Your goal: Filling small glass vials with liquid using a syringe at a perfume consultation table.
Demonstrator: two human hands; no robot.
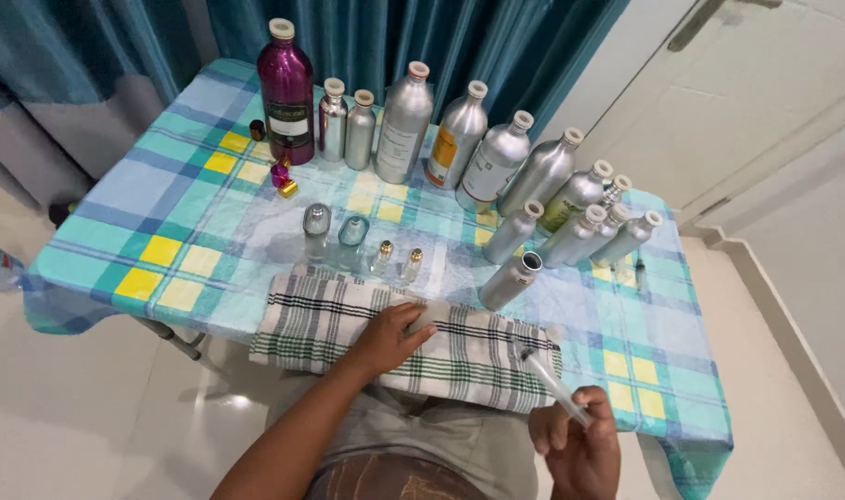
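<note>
I see a table under a blue, turquoise and yellow checked cloth (163,199). At its back stands a tall magenta bottle (286,91), then a row of silver metal bottles (459,139) running off to the right. One silver bottle stands open (510,280). In front stand two small clear glass bottles (334,236) and two tiny gold-capped vials (396,262). Teal curtains (422,37) hang behind, and a white door (765,83) is at right.
</note>
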